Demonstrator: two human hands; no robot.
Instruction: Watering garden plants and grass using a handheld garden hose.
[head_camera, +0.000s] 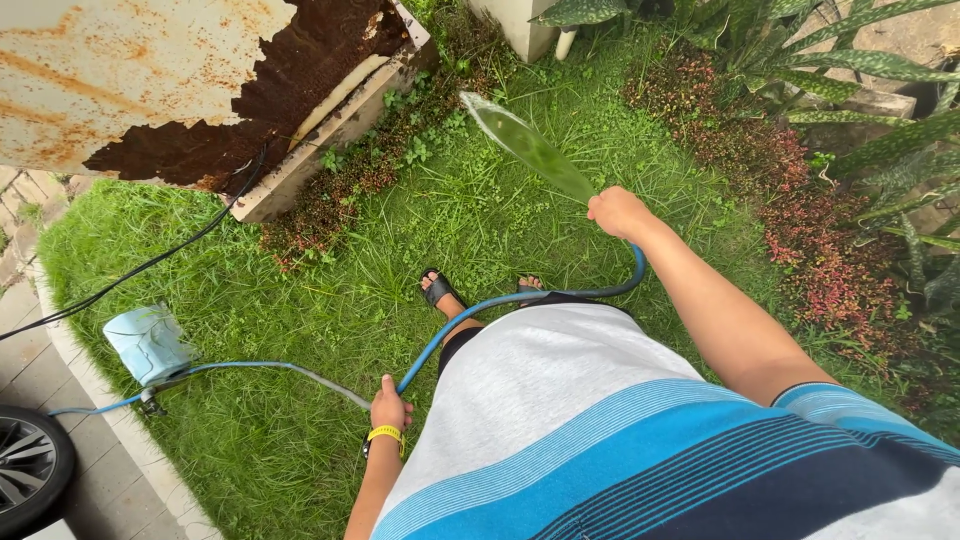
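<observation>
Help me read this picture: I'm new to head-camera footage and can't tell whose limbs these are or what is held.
There is one picture, from a camera on the person's head, looking down their own body, so the striped shirt and sandalled feet are theirs. No machine is at work, only two bare hands. The right hand is stretched forward, gripping the end of a blue hose, and a flat fan of water sprays from it over the grass. The left hand, with a yellow wristband, holds the same hose lower down by the hip. The hose trails left to a pale blue can at the lawn's edge. A rusty metal sheet lies top left, plants on the right, and a car wheel bottom left.
</observation>
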